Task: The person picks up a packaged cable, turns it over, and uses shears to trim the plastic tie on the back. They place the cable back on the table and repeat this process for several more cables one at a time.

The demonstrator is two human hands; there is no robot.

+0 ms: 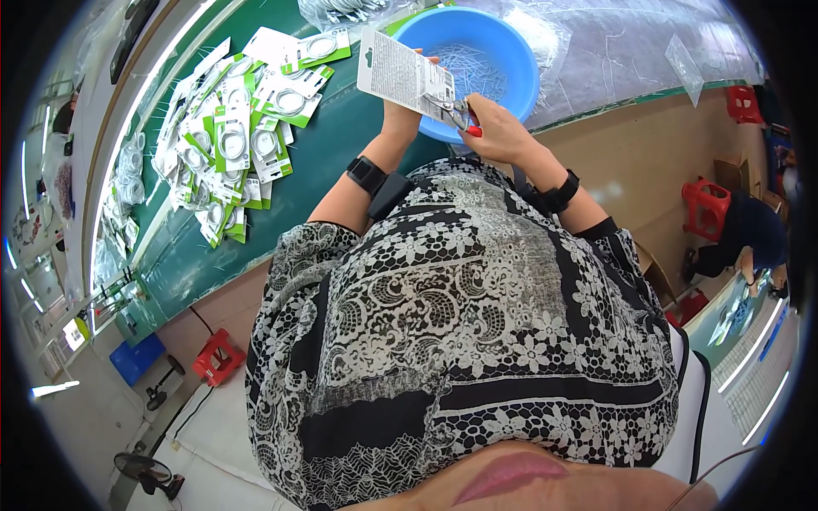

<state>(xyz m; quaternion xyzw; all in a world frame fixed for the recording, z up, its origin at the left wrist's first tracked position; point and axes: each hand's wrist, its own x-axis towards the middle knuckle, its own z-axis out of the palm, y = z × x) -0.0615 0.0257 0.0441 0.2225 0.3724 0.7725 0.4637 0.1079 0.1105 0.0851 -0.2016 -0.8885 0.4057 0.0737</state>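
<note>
My left hand (402, 117) grips a cardboard blister card (396, 78) from behind, most of its fingers hidden by it. The card's printed back is turned up, and a hang hole shows at its far left end. My right hand (501, 134) is closed around pliers (457, 111) with red on the handles. Their metal jaws meet the card's right part; whether they grip or cut anything there is too small to tell. Just beyond both hands stands a round blue basin (530, 72), with many thin whitish strips (473, 72) lying in it.
A heap of carded white coiled cables (230, 140) covers the green table (209, 271) on the left. Clear plastic bags (341, 10) lie at the far edge. Red stools (705, 209) stand on the floor, and another person (754, 234) sits at the right.
</note>
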